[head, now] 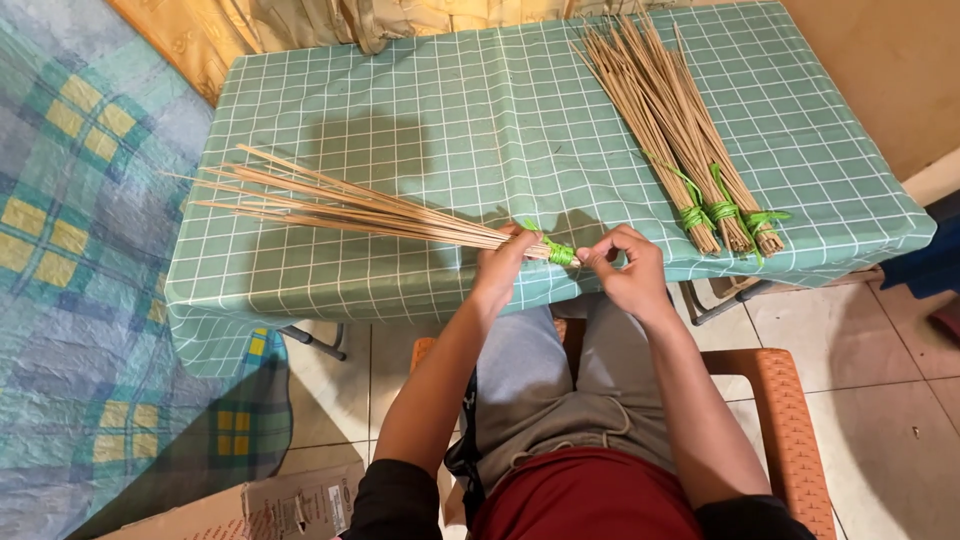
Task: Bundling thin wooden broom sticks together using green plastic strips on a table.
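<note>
Green string (pixel 560 253) is wrapped around the thick end of a bundle (pixel 350 207) of thin tan sticks, and that's where both hands meet. Only one view here, from the head camera looking straight down.

Left hand (pixel 503 260) is closed around the bundle just behind the wrap, fingers curled over the sticks. Right hand (pixel 625 268) sits just beside the tied end, fingertips pinched together at the string, thumb and forefinger narrow, so it looks like it's gripping the loose bit of string, though the exact strand is too small to make out. The bundle lies nearly flat, tied end at the near edge of the table (pixel 450 110), loose tips fanning out to the left and hanging a bit past the table's left edge.

Table has a green cloth with a white grid on it. Off on the right side of it there's a pile of tied bundles (pixel 680 120), same sticks, each with green string near the bottom, lying at a slant with their tied ends close to the near right corner. Well apart from the hands.

Person sits on an orange chair (pixel 785 420), grey shorts and a red top showing. Blue and yellow checked blanket (pixel 70 250) runs along the left, and a cardboard box (pixel 270 505) sits on the tiled floor at the bottom.
</note>
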